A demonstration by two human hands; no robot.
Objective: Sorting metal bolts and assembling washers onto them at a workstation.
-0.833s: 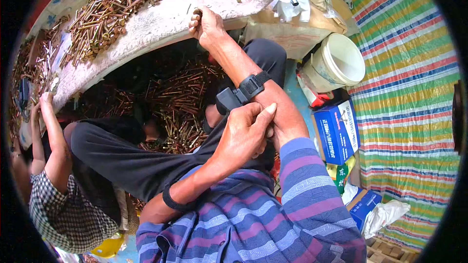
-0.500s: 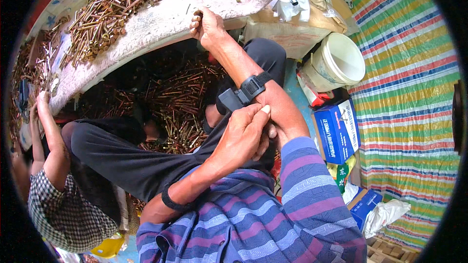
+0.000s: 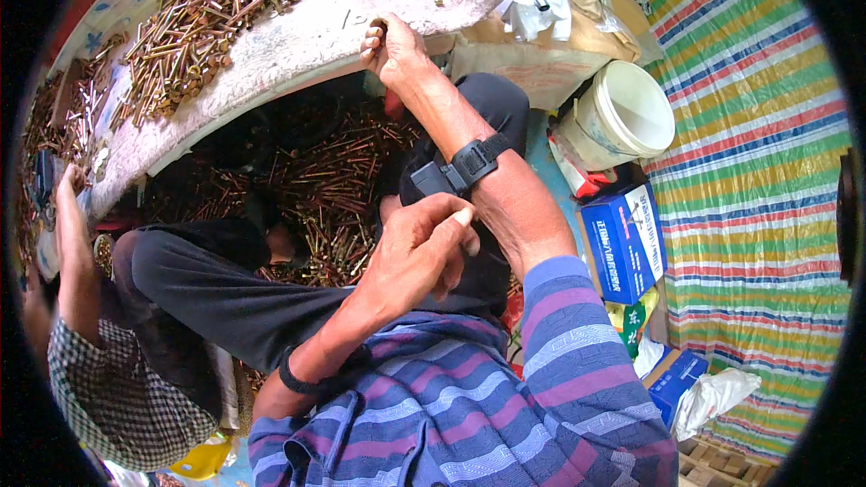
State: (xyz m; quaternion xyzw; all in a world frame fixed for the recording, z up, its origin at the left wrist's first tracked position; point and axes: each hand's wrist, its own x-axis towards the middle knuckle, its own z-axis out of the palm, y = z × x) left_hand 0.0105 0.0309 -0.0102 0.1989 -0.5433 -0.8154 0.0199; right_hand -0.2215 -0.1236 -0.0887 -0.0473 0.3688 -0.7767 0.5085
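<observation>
Table [image 3: 298, 45] with white padded edge, heaped with brass-coloured bolts [image 3: 225, 0]. My right hand [image 3: 394, 47] at table edge, fingers curled on edge, contents unclear. My left hand [image 3: 417, 252] loosely curled, fingertips touching black wrist strap [image 3: 469, 164] on right forearm.
</observation>
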